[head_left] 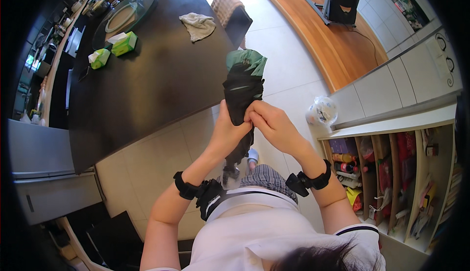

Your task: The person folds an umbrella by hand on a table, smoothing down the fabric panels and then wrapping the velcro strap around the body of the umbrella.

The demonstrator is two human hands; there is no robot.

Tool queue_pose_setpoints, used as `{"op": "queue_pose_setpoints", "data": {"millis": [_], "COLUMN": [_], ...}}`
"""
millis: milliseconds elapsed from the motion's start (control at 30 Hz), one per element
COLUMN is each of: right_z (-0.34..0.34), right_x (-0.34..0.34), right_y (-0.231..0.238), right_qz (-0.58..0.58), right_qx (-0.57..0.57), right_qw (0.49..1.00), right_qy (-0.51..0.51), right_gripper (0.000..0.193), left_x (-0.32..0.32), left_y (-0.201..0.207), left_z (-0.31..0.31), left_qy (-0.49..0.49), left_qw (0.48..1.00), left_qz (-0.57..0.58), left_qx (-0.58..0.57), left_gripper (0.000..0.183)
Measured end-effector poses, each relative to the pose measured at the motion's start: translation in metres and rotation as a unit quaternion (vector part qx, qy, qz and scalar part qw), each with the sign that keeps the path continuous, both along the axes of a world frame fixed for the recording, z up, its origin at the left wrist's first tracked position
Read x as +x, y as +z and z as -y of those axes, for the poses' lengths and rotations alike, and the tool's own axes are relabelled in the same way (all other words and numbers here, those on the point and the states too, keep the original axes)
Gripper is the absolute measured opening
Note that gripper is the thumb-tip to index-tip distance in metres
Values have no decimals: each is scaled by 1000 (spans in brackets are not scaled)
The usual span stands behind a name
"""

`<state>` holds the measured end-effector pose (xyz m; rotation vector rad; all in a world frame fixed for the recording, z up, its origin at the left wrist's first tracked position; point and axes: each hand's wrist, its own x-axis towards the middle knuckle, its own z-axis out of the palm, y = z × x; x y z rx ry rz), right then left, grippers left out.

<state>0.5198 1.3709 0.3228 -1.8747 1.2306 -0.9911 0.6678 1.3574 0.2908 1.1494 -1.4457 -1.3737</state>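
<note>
A folded umbrella (243, 87), black with a green part at its far end, is held out in front of my body. Its loose cloth is bunched and creased, and its narrow end, partly clear, points back toward my waist. My left hand (229, 130) is closed around the umbrella's middle from the left side. From the right, my right hand (272, 124) pinches the black cloth, its fingertips close to my left thumb. Part of the umbrella's shaft is hidden behind my left hand.
The dark table (161, 89) lies left, carrying two green tissue packs (124, 43), a crumpled cloth (197, 26) and a glass turntable (128, 18). A chair (237, 23) stands at its far right edge. Lower right is an open shelf (391, 173); a plastic bag (322, 111) sits near it.
</note>
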Motion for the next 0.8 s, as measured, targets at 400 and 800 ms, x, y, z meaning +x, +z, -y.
{"op": "queue_pose_setpoints", "data": {"millis": [400, 800], "right_z": [-14, -32], "right_x": [5, 2], "right_y": [10, 3], "right_qz": [-14, 342], "right_qx": [45, 297], "right_qw": [990, 891], "right_qy": [-134, -33], "right_gripper": [28, 18], "left_x": [1, 23], "left_y": [8, 7], "left_z": [-11, -25], "left_qy": [-34, -88], "left_qw": [997, 970], "left_qz": [-72, -136], "left_qx": [5, 179], "left_gripper": [54, 49]}}
